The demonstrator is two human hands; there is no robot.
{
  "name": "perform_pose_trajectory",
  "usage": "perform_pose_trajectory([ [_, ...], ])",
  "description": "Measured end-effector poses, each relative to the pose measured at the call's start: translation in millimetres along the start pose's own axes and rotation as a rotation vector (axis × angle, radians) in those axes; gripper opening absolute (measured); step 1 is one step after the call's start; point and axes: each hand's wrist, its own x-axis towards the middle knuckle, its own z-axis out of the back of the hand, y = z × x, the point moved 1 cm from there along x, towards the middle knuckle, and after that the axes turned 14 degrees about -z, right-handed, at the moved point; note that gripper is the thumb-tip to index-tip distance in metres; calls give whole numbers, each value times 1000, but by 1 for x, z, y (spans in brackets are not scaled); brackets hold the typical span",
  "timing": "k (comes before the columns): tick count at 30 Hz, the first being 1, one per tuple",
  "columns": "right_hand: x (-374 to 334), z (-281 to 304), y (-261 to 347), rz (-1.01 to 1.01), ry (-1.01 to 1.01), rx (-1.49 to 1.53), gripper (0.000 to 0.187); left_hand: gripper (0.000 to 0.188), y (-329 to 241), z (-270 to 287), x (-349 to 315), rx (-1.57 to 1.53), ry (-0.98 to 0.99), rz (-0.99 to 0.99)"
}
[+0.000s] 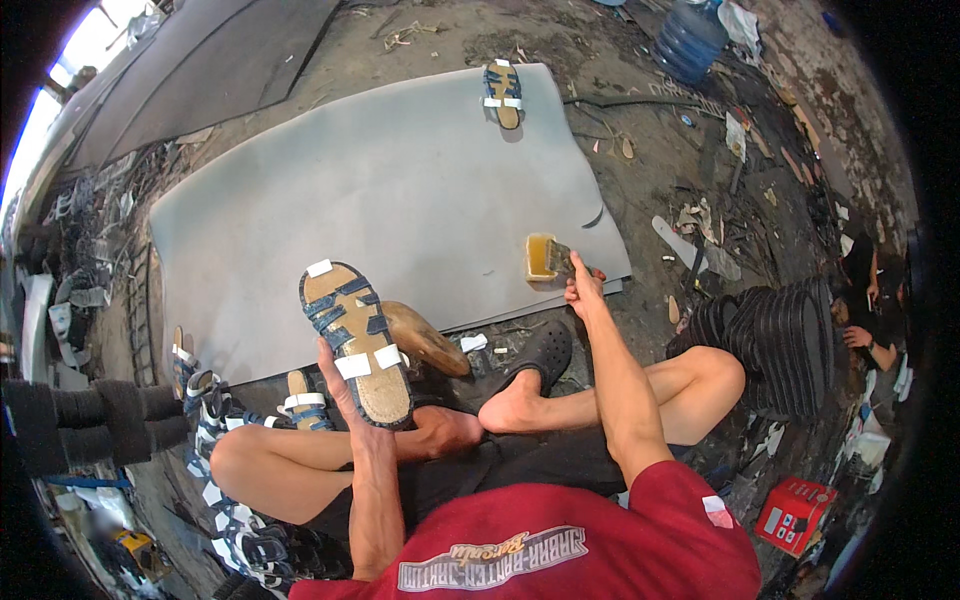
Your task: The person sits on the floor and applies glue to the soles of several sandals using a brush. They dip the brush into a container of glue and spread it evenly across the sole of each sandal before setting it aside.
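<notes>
My left hand [352,405] is closed on a sandal [352,325], with its thumb along the left edge. The sandal has a tan footbed, dark blue straps and white tabs. My right hand [583,284] grips a flat brush [560,260], its head down in a squarish tub [540,245] of yellowish, glue-like stuff. The tub sits on the right part of a big grey sheet [370,190]. A second blue-strapped sandal [503,95] lies at the sheet's far edge. Beside the held sandal is a brown shoe last [428,340], partly hidden by it.
Stacks of black soles stand at my right [790,350] and left [95,425]. More sandals [305,402] lie by my left knee. A blue water jug [688,42] is at the far right; a red box [795,515] lies near right. Another person's hand [862,338] shows at the right edge.
</notes>
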Motion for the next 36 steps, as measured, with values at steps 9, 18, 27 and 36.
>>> perform_pose_trajectory([
  [9,-229,-35,-45,454,835,-811,62,59,16,-32,12,-30,-128,-97],
  [18,-287,-75,-86,431,671,-198,72,53,78,-56,4,163,34,-168],
  [27,-217,8,-57,302,501,-158,73,40,124,-65,221,140,142,-17],
  [36,-171,-12,-72,103,463,-162,69,26,282,-90,512,569,526,-46],
])
